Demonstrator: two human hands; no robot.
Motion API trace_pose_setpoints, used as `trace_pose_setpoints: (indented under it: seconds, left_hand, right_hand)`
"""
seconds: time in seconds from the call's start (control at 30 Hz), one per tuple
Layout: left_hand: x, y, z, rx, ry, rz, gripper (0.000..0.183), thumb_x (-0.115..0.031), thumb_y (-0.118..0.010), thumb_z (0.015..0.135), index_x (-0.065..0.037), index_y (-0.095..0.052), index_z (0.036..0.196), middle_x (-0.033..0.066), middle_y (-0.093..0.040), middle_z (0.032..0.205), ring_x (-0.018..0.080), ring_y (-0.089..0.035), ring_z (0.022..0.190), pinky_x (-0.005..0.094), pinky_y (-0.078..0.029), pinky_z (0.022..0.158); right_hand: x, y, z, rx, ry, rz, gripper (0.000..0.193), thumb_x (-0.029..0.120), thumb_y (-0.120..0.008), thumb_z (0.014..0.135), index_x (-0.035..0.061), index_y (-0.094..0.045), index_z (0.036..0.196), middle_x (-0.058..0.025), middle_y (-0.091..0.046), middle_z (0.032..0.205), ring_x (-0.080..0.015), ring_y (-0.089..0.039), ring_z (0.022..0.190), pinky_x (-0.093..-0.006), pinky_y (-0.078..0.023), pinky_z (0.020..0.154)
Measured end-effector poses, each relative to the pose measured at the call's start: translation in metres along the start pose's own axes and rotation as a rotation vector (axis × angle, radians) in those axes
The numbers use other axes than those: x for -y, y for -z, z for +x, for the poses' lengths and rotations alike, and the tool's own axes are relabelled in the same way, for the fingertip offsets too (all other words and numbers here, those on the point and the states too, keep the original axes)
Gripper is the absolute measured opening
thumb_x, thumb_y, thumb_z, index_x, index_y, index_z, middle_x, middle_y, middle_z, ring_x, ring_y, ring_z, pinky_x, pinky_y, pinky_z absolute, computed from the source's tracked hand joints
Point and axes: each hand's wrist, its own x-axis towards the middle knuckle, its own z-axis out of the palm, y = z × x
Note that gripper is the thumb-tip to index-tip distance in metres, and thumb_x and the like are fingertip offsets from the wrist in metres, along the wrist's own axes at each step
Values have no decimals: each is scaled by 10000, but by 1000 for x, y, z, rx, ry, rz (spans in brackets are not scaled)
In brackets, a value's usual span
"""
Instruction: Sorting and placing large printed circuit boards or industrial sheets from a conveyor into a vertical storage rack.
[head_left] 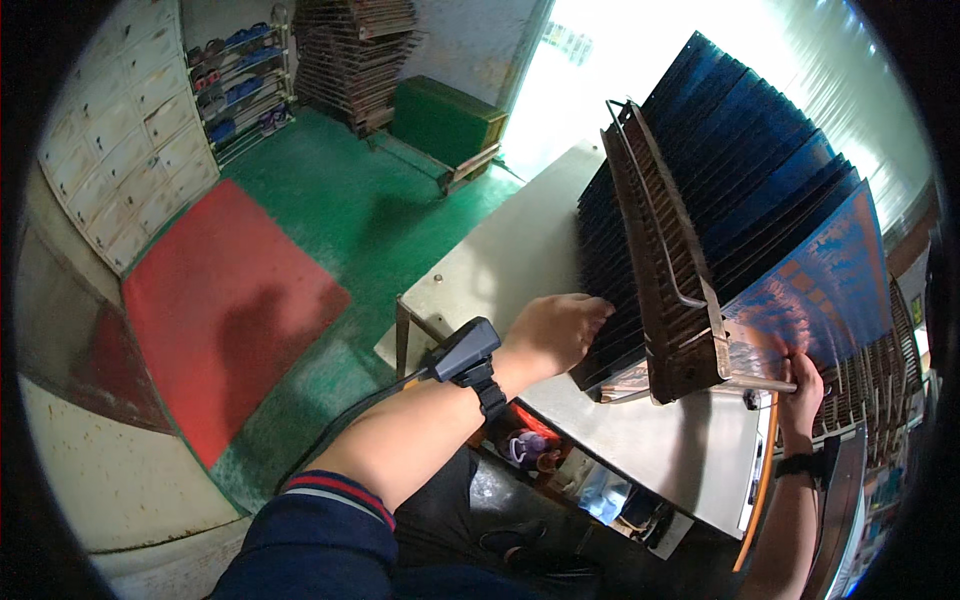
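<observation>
A brown slotted rack (660, 270) with a metal handle stands tilted on the white table. Several thin dark-blue panels (740, 160) fan upright out of its slots. The nearest panel (830, 275) shows a blue and coppery face. My left hand (557, 335) is closed, its curled fingers against the panels' left edges; its fingertips are hidden, so what they grip cannot be made out. At the near panel's lower right corner, beside a metal rod end (760, 384), my right hand (802, 388) is closed with its thumb against the panel's edge.
The white table (530, 230) has an open shelf (590, 490) below with bags and small items. More brown racks (885, 380) stand at the right. Behind are a green box (445, 125), stacked racks (355, 60), a shoe rack (240, 80), lockers (120, 120) and a red mat (230, 310).
</observation>
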Motion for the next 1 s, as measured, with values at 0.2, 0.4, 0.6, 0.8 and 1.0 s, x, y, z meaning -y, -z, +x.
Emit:
trace_pose_setpoints:
  seconds: [0.2,0.4,0.6,0.8,1.0]
  left_hand:
    - [-8,1,3,-89,-19,80,257,-55,-619,902,-100,-695,1143,130,-700,977,363,-694,847,459,-569,732]
    - [0,-3,2,-113,-23,18,238,-62,-617,919,-94,-693,1142,147,-704,983,380,-697,862,481,-569,743]
    - [36,-15,21,52,238,-466,280,7,-580,927,-54,-681,1181,125,-696,1097,225,-676,944,355,-556,829]
    - [55,-20,62,-183,206,-115,603,-2,-459,896,-59,-463,1496,216,-543,1463,370,-521,1359,424,-433,1135]
    - [53,-22,63,-121,170,-99,619,5,-496,873,-47,-482,1490,195,-550,1454,369,-546,1317,429,-452,1107]
  right_hand:
    - [2,-4,0,-99,113,110,198,108,-608,957,-20,-497,855,-199,-477,773,-370,-491,689,-405,-445,660]
    - [-5,-3,-1,-50,55,154,229,129,-606,982,-20,-493,849,-199,-473,768,-373,-498,689,-407,-443,656]
    - [-12,-9,-1,-127,139,89,155,111,-623,964,-17,-566,897,-193,-506,781,-379,-516,697,-404,-463,671]
    - [-11,-8,-3,-108,77,182,87,68,-633,944,-16,-633,968,-177,-545,793,-368,-560,724,-386,-489,695]
    - [-14,-7,-2,-85,133,80,91,53,-633,951,-22,-636,1001,-182,-568,813,-364,-576,730,-392,-498,704]
